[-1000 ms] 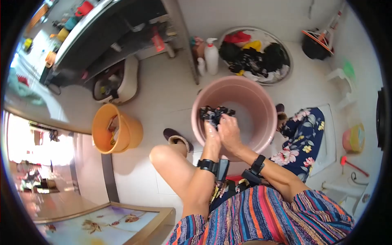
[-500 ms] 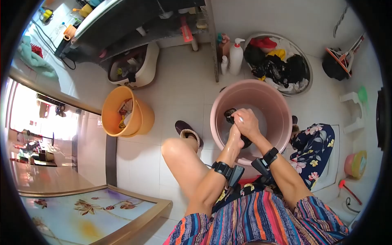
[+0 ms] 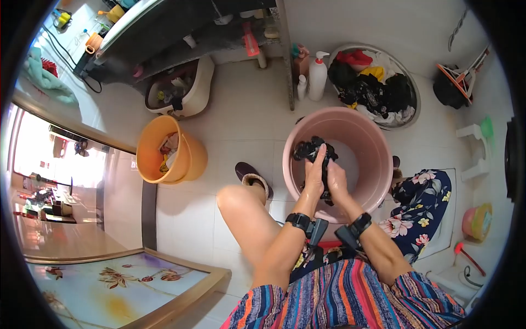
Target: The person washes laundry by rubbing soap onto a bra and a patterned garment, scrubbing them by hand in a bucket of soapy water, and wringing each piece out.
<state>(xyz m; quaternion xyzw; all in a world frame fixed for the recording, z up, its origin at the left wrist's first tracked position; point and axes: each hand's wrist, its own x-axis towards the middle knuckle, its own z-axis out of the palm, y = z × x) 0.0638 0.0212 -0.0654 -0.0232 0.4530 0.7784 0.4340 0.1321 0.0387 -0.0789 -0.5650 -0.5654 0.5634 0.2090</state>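
Head view: both bare hands are over a round, pale pink plastic tub (image 3: 373, 153), gripping a wet-looking bundle of black cloth (image 3: 308, 149). The cloth is bunched inside the tub's rim, nearer its left edge than its right; most of it bulges beyond the hands, and a strip shows between them toward the near edge. The left hand (image 3: 313, 180) and right hand (image 3: 336, 180) stand side by side, palms turned inward, with the cloth squeezed between them. Both are closed on it, though how the hidden fingers lie cannot be told.

Half a second ago the right hand lay over the left one's fingers, and only a small dark lump showed beyond them. Now the hands have come apart into this parallel hold, and much more of the cloth is exposed.

Unchanged since then are the large oval basin with a shiny rim (image 3: 416, 101), heaped with black, red, yellow and white clothes (image 3: 378, 90), past the tub's far edge; the tall white pump bottle with a red collar (image 3: 317, 81) near the basin's left edge; and the orange plastic bucket (image 3: 194, 159), well apart from the tub's left edge.
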